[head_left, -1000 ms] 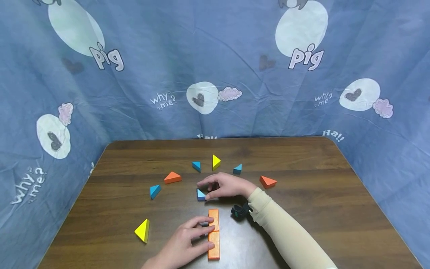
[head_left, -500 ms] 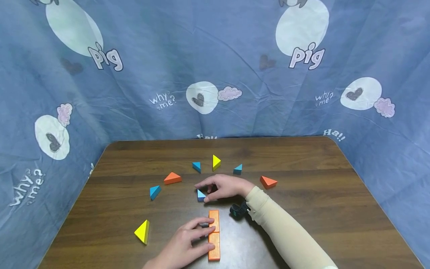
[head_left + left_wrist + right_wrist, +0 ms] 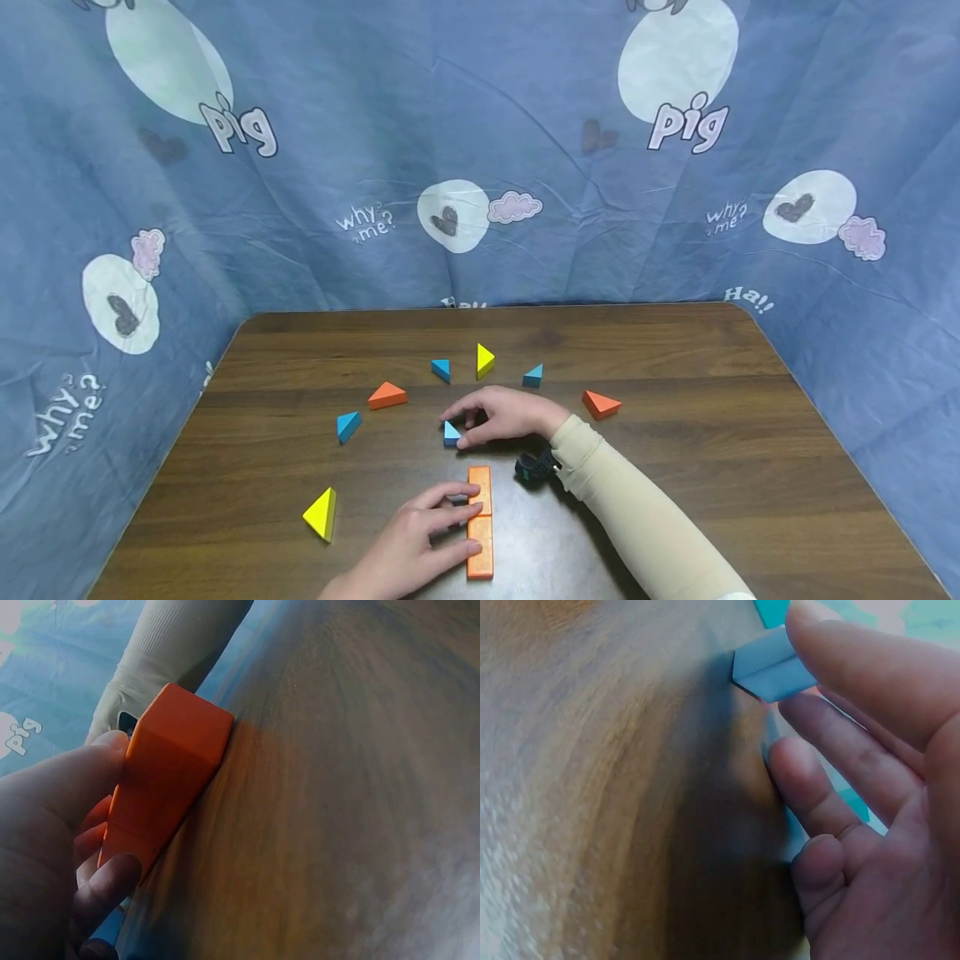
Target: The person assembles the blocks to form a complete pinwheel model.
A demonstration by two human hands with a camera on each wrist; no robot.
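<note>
Two orange rectangular blocks (image 3: 481, 542) lie end to end on the table. My left hand (image 3: 408, 537) is at their left side, with its thumb and fingertips resting on them. In the left wrist view the thumb touches an upper edge of the orange block (image 3: 176, 757), and the other fingers sit farther along it. Beyond them a small blue triangular block (image 3: 451, 435) is in my right hand (image 3: 510, 414), pinched by thumb and fingers. The right wrist view shows this blue block (image 3: 772, 667) close to the table, its one end covered by the thumb.
Other triangular blocks form an arc: yellow (image 3: 322, 515), blue (image 3: 348, 426), orange (image 3: 387, 395), blue (image 3: 441, 370), yellow (image 3: 484, 361), blue (image 3: 532, 376) and orange (image 3: 601, 405). A black strap (image 3: 534, 467) hangs at the right wrist. A blue printed curtain (image 3: 480, 167) stands behind the table (image 3: 720, 500).
Both hands hold nearly the same places throughout, and the blocks have not visibly moved on the table. Only a slight shift of the whole view shows.
</note>
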